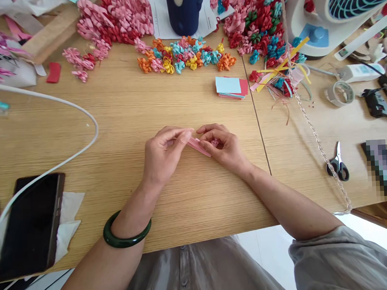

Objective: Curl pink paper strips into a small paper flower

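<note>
Between my two hands, above the middle of the table, is a narrow pink paper strip (198,147), slanting down to the right. My left hand (164,153) pinches its upper left end between thumb and fingertips. Further along, my right hand (224,145) grips the strip's other end with thumb and index finger. A small bunched pink piece (215,142) shows inside the right hand's curled fingers, partly hidden by them. Beyond the hands lies a stack of light blue and red paper pieces (228,86).
Heaps of pink curled paper flowers (115,19) and a multicoloured row (185,54) lie at the back, near a dark blue cup (184,11) and a fan (317,30). Scissors (337,163) and tape (340,94) are right; a tablet (29,223) and white cable (91,124) left.
</note>
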`<state>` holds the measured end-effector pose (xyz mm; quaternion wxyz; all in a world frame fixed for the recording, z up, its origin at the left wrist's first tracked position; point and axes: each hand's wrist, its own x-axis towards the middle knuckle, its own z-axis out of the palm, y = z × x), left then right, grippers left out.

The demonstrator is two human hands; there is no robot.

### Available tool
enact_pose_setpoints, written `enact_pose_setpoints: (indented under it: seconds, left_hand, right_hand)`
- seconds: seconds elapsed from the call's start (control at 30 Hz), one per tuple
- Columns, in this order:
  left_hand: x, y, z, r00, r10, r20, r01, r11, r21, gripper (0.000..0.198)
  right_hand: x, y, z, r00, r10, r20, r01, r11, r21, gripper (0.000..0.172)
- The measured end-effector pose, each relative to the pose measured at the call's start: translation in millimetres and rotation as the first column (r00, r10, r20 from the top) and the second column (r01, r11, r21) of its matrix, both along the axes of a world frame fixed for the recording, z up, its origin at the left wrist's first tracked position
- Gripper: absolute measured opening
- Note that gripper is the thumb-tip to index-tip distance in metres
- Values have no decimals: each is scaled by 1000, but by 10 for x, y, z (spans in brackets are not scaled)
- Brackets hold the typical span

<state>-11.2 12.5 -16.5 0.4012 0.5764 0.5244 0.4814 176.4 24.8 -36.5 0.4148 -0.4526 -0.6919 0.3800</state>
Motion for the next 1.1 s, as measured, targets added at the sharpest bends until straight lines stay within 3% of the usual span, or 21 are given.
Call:
enact_pose_setpoints:
  seconds: [0.13, 0.3, 0.5, 1.1]
  left_hand:
    - [-17, -6, 13, 999, 4, -48, -2, 1000, 28, 21]
    - [5, -26, -23, 993, -53, -105, 59, 997, 51, 12]
    - [17, -13, -69, 987, -11, -162, 22, 998, 62, 6]
    - [32, -15, -76, 991, -9, -134, 8, 1000, -5, 4]
  right_hand:
    - [-7, 4, 20, 1000, -17, -14, 16, 999, -42, 11]
    - [-1, 0, 16, 999, -8, -39, 7, 1000, -29, 11]
    - [6, -1, 5, 1000, 5, -6, -5, 1000, -11, 9]
    - [11, -12, 50, 998, 40, 48, -39, 999, -17, 10]
